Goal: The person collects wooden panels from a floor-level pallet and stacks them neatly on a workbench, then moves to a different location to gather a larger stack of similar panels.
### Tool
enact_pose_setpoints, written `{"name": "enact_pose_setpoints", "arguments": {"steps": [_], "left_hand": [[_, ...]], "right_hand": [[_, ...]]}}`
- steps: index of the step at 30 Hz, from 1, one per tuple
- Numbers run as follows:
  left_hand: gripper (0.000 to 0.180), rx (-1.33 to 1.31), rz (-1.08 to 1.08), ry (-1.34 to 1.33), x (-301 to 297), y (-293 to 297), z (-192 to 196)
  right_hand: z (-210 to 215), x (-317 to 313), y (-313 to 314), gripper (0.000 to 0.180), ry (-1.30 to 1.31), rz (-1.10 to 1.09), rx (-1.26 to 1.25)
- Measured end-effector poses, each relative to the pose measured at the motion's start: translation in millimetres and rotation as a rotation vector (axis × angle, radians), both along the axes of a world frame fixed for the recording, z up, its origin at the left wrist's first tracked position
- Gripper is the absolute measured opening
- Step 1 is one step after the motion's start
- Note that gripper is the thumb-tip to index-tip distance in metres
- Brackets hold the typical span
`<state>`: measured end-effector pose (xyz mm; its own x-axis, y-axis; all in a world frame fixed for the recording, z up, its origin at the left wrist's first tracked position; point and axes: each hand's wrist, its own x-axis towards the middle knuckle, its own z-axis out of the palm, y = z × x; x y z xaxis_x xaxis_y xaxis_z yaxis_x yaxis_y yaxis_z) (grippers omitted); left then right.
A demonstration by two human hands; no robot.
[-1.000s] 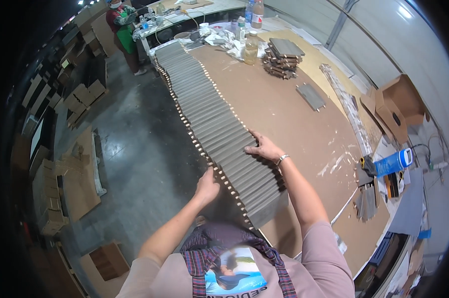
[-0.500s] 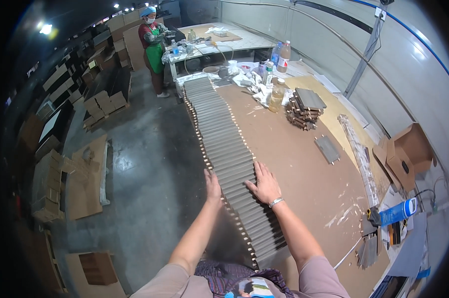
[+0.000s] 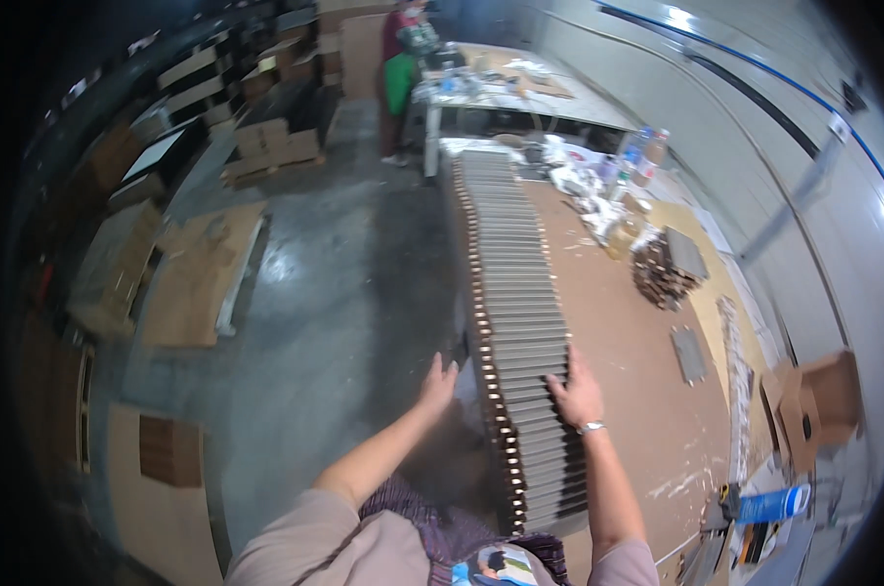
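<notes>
A long row of narrow grey boards (image 3: pixel 510 288), packed side by side with pale dowel pegs sticking out of their ends, runs along the table's left edge. My right hand (image 3: pixel 579 396) lies against the row's right side, fingers stretched forward and thumb over the boards. Off the row's left side, my left hand (image 3: pixel 436 386) hangs over the floor with its fingers apart, touching nothing. To the right on the tabletop lie a single pegged board (image 3: pixel 688 354) and a stack of such boards (image 3: pixel 672 266).
Bottles (image 3: pixel 647 156), crumpled white cloths (image 3: pixel 584 190) and a jar of yellowish liquid (image 3: pixel 626 232) stand at the table's far end. An opened cardboard box (image 3: pixel 815 400) and a blue tube (image 3: pixel 772 505) lie at right. Another person (image 3: pixel 399 83) stands by the far table.
My left hand has come away from the row's left side and moved out over the floor. My right hand stays at the row's right side. The whole view has swung leftward.
</notes>
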<state>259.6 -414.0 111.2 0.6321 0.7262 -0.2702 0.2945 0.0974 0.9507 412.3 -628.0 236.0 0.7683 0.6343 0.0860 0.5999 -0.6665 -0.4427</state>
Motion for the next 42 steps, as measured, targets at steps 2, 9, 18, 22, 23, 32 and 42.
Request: {"name": "enact_pose_setpoints", "arguments": {"steps": [2,9,18,22,23,32,42], "left_hand": [[0.067,0.302,-0.102,0.213,-47.7,33.4,-48.5],[0.05,0.234,-0.624,0.977,-236.7,175.3,-162.6],[0.04,0.185,-0.402,0.99,-355.2,316.6,-178.5],[0.037,0.245,-0.417,0.878,-340.9,358.7,-182.3],[0.036,0.241,-0.409,0.866,-333.4,363.0,-182.9],[0.031,0.206,-0.521,0.64,-246.9,431.1,-166.4],[0.041,0.102,-0.223,0.884,-284.5,614.4,-192.3]], "right_hand": [[10.0,-8.2,6.4,0.075,0.037,0.01,0.01],[8.1,-10.4,15.5,0.071,-0.051,0.025,-0.035],[13.4,-13.3,24.0,0.076,-0.07,-0.067,-0.247],[41.6,-38.3,85.8,0.07,-0.314,-0.152,-0.103],[40.4,-45.5,108.2,0.068,-0.397,-0.163,0.003],[-5.7,-91.2,370.6,0.029,0.056,0.47,0.063],[-91.3,53.3,627.1,0.024,0.323,0.694,-0.211]]}}
